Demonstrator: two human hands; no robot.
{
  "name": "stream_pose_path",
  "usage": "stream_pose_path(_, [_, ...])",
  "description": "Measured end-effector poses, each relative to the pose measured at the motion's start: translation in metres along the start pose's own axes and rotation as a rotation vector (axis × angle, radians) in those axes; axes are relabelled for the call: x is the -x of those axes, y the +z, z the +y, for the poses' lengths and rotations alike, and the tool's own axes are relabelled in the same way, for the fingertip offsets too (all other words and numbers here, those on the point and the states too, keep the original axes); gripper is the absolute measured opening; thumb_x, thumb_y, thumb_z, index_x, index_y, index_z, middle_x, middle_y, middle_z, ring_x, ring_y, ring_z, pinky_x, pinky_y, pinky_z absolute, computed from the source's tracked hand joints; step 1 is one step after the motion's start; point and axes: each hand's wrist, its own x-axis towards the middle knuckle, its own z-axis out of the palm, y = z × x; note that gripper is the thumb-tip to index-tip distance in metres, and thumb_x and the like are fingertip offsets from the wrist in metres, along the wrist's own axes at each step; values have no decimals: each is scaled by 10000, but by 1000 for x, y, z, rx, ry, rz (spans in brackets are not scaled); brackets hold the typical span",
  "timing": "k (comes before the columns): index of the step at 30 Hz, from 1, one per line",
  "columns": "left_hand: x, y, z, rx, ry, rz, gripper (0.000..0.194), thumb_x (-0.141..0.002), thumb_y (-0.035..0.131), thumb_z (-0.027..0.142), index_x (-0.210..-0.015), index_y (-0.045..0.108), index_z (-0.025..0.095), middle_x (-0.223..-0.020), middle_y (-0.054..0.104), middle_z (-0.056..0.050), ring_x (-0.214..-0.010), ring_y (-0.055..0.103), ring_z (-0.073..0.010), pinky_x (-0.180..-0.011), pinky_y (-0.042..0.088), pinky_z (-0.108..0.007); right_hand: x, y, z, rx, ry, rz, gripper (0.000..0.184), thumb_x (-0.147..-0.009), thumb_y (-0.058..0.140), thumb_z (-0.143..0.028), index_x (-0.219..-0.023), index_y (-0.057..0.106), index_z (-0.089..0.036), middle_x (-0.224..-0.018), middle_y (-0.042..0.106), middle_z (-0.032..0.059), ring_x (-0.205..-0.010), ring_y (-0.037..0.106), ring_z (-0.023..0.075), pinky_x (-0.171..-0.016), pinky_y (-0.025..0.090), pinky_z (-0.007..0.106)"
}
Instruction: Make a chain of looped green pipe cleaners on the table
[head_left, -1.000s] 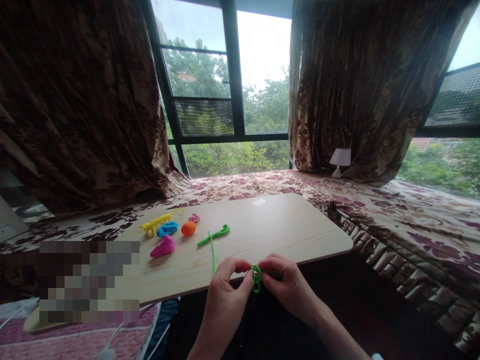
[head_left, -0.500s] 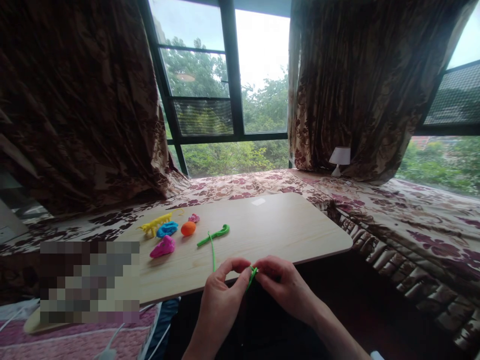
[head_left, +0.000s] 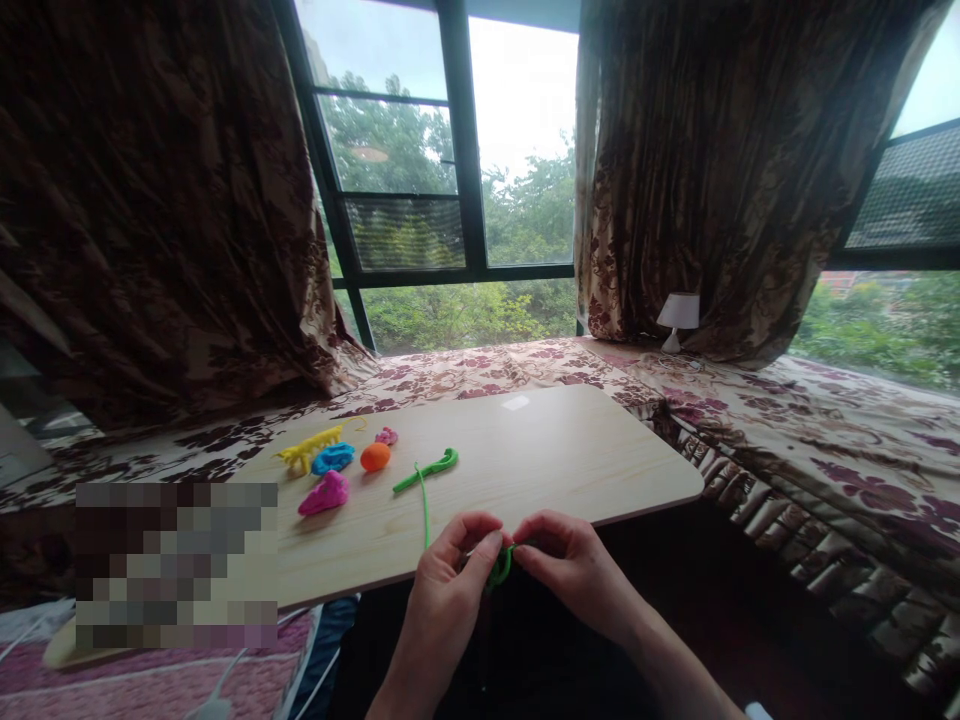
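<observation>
My left hand and my right hand meet at the near edge of a light wooden table. Both pinch the end of a thin green clay strand, which is bent into a small curl between the fingertips. The strand runs up from my left hand across the table. A second green clay piece with a hooked end lies just beyond it.
On the table's left lie yellow, blue, orange and pink clay lumps, plus a small pink bit. A floral-covered ledge, a small white lamp and curtains stand behind. A blurred patch covers the near left.
The green curl was an open loop held upright between my fingers; now it is pressed smaller and lower. My hands stayed at the table edge.
</observation>
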Motion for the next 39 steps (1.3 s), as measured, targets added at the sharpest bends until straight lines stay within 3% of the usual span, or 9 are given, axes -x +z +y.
stream_pose_path(6, [-2, 0, 0, 11, -40, 2, 282, -732, 610, 322, -976, 638, 184, -849, 677, -21, -821, 600, -151, -739, 450, -233, -1, -1, -2, -18, -21, 25, 132, -780, 580, -257, -873, 644, -187, -788, 639, 1, -729, 570, 134, -663, 452, 237])
stream_pose_path(10, [-3, 0, -2, 29, -47, 26, 370, -701, 644, 321, -1044, 604, 189, -840, 665, -20, -757, 600, -142, -674, 464, -235, -3, 1, 1, -98, 12, 55, 137, -757, 611, -277, -860, 632, -189, -753, 637, -2, -703, 577, 135, -650, 460, 243])
stream_pose_path(15, [-2, 1, -3, 21, -46, 39, 257, -694, 649, 320, -903, 645, 171, -807, 677, -25, -765, 605, -155, -647, 468, -226, -4, 1, 1, -46, -15, 94, 146, -750, 620, -309, -825, 645, -186, -750, 628, 3, -689, 567, 136, -639, 462, 247])
stream_pose_path(19, [-1, 3, 1, 57, -44, 26, 230, -708, 636, 308, -901, 653, 184, -752, 677, -2, -785, 610, -150, -686, 466, -220, -4, 4, 0, -118, -47, 107, 157, -769, 597, -302, -868, 646, -191, -751, 630, 6, -683, 563, 130, -617, 461, 241])
stream_pose_path(26, [-2, 3, 0, 110, -80, 58, 274, -653, 683, 305, -886, 640, 168, -828, 684, -27, -773, 616, -150, -694, 475, -235, -5, 9, 2, -124, -60, 162, 245, -744, 616, -286, -974, 586, -208, -791, 618, 0, -707, 576, 131, -643, 477, 249])
stream_pose_path(31, [-2, 1, -5, 95, -87, 51, 252, -693, 641, 346, -865, 640, 163, -751, 666, -22, -659, 601, -132, -604, 468, -229, -5, 8, 0, -38, -64, 141, 125, -758, 600, -287, -836, 617, -191, -766, 630, 8, -716, 590, 147, -655, 484, 257])
stream_pose_path(39, [-1, -1, -6, 43, -60, 22, 242, -725, 612, 344, -892, 636, 170, -784, 666, -27, -699, 591, -136, -641, 466, -233, -2, 10, -1, 80, -121, 155, 129, -799, 548, -228, -900, 626, -204, -794, 615, 11, -734, 587, 147, -651, 475, 249])
